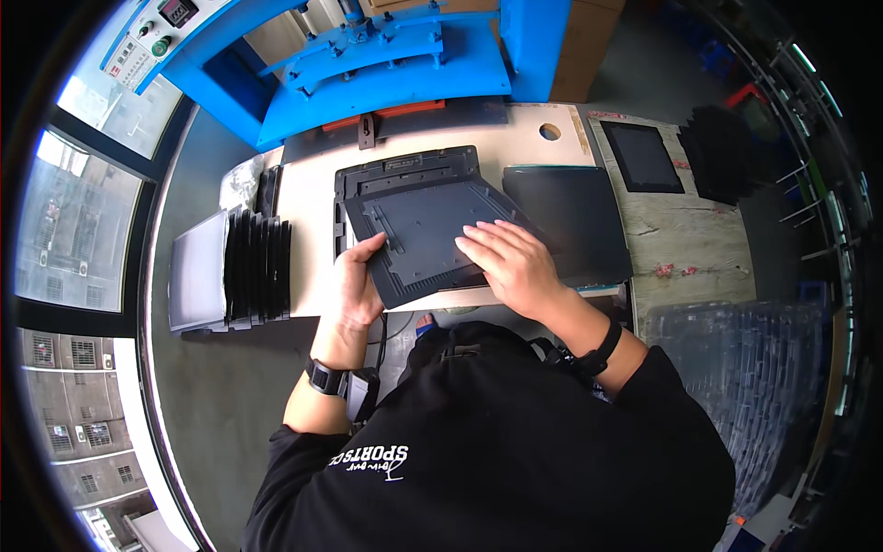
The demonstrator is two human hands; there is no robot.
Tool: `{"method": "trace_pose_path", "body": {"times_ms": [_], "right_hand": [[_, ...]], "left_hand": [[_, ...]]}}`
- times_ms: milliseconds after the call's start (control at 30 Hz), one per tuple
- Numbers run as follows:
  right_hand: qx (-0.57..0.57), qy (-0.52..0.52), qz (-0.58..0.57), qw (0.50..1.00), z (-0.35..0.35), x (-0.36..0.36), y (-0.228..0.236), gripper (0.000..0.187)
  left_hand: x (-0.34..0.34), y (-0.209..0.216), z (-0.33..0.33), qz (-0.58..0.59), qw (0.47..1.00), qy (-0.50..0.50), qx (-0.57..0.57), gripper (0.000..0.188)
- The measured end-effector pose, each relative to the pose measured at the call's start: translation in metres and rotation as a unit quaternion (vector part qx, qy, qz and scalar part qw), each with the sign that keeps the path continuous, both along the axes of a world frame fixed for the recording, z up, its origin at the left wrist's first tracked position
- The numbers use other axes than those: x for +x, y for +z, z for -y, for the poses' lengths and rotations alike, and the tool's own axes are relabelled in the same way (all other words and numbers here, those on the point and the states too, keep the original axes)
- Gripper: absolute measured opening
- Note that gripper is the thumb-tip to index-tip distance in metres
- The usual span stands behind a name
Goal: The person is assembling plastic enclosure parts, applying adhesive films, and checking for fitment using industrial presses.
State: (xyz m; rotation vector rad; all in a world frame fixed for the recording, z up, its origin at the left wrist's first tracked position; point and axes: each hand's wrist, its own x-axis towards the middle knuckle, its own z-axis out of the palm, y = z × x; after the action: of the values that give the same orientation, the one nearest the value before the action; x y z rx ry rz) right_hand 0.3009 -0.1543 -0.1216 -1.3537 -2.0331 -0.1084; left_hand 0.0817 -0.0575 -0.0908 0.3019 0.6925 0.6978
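Note:
A thin black plastic panel (pixel 432 225) with small ribs, pegs and a row of slots lies tilted in front of me. My left hand (pixel 357 276) grips its left edge, thumb on top and the other fingers hidden beneath. My right hand (pixel 515 267) rests on the panel's right part, fingers stretched out over its surface; its thumb is hidden. Under and behind the panel is a black frame-like fixture (pixel 402 166) with a raised rim, partly covered by the panel.
A blue press (pixel 386 83) stands behind the pale board (pixel 308 198). Stacked black panels (pixel 258 267) stand at the left. A dark flat sheet (pixel 570 221) lies at the right. Beyond it, a side table (pixel 681 244) bears a black panel (pixel 644 156). Clear plastic trays (pixel 745 386) are stacked lower right.

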Motion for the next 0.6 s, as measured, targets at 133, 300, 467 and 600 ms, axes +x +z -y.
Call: {"method": "trace_pose_path", "body": {"times_ms": [133, 300, 467, 600], "right_hand": [[0.069, 0.014, -0.133, 0.989, -0.026, 0.014, 0.015, 0.026], [0.011, -0.156, -0.429, 0.890, -0.037, 0.061, 0.022, 0.017], [0.096, -0.261, -0.430, 0.859, -0.031, 0.073, 0.024, 0.018], [0.110, -0.331, -0.384, 0.855, -0.023, 0.060, 0.019, 0.021]], "left_hand": [[-0.022, 0.007, -0.028, 0.234, 0.935, -0.149, 0.220, 0.052], [-0.037, -0.007, -0.102, -0.354, 0.833, -0.031, 0.424, 0.047], [-0.032, -0.056, -0.239, -0.521, 0.664, -0.092, 0.528, 0.049], [-0.022, -0.091, -0.356, -0.608, 0.448, -0.113, 0.645, 0.051]]}}
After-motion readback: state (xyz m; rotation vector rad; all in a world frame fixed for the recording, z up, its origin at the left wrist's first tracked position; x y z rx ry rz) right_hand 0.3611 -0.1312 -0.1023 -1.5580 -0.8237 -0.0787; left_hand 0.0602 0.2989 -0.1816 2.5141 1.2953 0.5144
